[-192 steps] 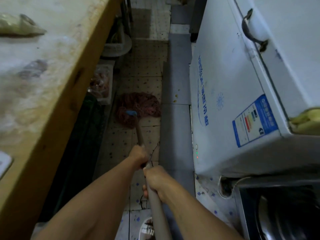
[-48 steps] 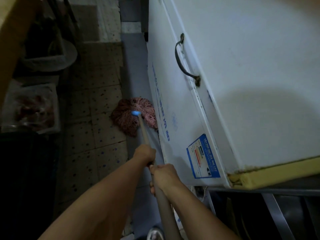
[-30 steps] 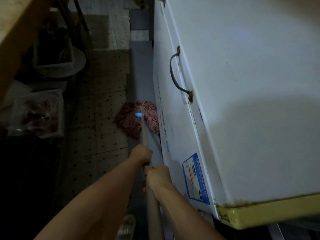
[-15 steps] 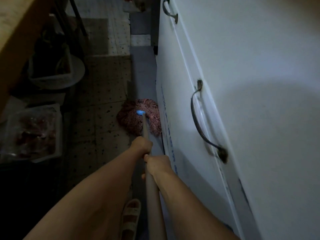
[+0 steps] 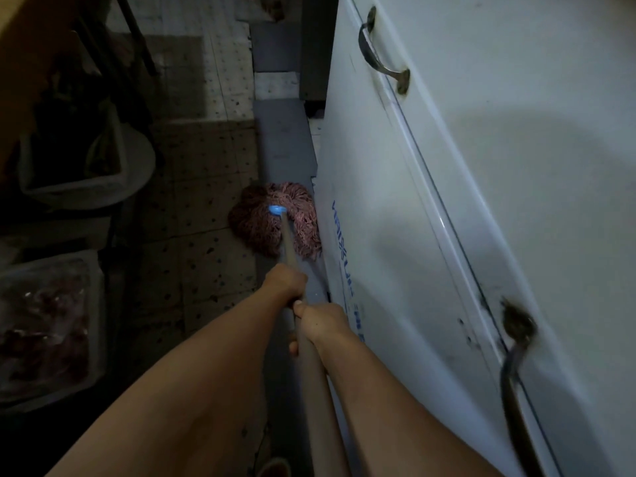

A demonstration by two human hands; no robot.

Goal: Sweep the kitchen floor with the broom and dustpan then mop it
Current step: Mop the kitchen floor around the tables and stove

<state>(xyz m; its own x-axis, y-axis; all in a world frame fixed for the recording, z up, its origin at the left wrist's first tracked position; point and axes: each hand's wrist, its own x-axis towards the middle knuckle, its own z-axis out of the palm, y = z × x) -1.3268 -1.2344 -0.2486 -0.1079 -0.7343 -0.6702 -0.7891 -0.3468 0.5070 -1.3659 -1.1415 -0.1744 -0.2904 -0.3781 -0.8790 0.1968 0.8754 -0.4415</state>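
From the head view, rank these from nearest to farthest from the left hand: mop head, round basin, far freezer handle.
From the left hand:
1. Mop head, just ahead on the floor.
2. Round basin, off to the left.
3. Far freezer handle, up on the right.

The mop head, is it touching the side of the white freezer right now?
Touching. In the head view the right-hand strands of the mop head lie pressed against the lower wall of the white freezer, with no floor showing between them.

- White chest freezer [image 5: 481,201] fills the right side, with two dark metal handles.
- Clear bin [image 5: 44,325] of reddish contents, lower left.
- Pale tub [image 5: 86,187], left middle, under a wooden counter.
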